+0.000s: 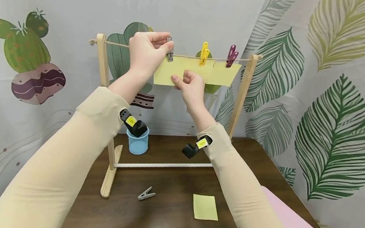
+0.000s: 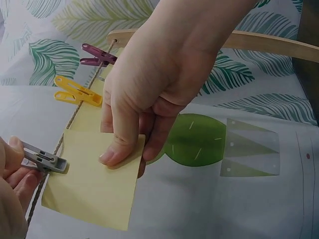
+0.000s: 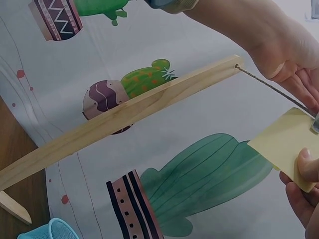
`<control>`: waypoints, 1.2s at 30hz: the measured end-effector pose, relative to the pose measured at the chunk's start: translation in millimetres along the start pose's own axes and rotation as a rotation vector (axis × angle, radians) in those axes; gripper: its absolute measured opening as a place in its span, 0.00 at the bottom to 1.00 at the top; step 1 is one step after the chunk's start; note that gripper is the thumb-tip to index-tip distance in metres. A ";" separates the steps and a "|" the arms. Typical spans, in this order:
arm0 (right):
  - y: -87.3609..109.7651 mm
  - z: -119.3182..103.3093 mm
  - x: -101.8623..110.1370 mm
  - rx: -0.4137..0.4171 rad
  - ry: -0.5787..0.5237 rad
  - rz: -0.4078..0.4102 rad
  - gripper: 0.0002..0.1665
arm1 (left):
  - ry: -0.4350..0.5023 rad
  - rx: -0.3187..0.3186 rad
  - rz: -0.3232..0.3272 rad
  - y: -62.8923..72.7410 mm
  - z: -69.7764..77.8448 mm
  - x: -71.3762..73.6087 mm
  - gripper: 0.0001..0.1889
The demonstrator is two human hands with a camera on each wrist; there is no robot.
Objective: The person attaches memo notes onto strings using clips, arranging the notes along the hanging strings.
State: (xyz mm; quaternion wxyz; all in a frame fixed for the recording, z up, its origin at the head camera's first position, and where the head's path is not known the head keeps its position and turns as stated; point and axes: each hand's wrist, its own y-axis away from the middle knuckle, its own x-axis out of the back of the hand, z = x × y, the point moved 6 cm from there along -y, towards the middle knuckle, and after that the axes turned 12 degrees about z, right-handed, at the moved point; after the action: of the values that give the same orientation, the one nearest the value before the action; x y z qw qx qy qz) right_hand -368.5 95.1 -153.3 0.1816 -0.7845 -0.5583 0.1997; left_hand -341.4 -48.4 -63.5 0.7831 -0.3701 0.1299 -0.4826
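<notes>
A grey clothespin (image 1: 170,48) sits over the twine and the top edge of a yellow paper note (image 1: 163,74), and my left hand (image 1: 149,54) pinches its upper end between thumb and fingers. Lower down, my right hand (image 1: 193,88) pinches the note's bottom edge; the left wrist view shows the thumb in front of the paper (image 2: 89,174). To the right, a yellow clothespin (image 1: 204,54) and a purple clothespin (image 1: 231,56) clip more yellow paper (image 1: 222,74) to the twine.
A wooden frame (image 1: 102,63) holds the twine, with a white crossbar (image 1: 164,164) low down. A blue mesh basket (image 1: 138,143) stands behind the crossbar. On the dark table lie another grey clothespin (image 1: 146,193) and a yellow note (image 1: 205,207). Something pink (image 1: 286,209) is at the right.
</notes>
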 end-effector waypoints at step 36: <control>4.5 8.6 1.8 0.005 0.019 -0.037 0.16 | 0.302 -0.024 0.034 10.7 -4.5 9.4 0.17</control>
State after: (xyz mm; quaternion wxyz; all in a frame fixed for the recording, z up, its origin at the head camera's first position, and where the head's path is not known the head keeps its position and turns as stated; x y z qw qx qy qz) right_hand -368.8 96.0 -163.1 0.1925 -0.7755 -0.5704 0.1903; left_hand -332.3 -55.7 -72.7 0.7582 -0.3004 0.2584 -0.5178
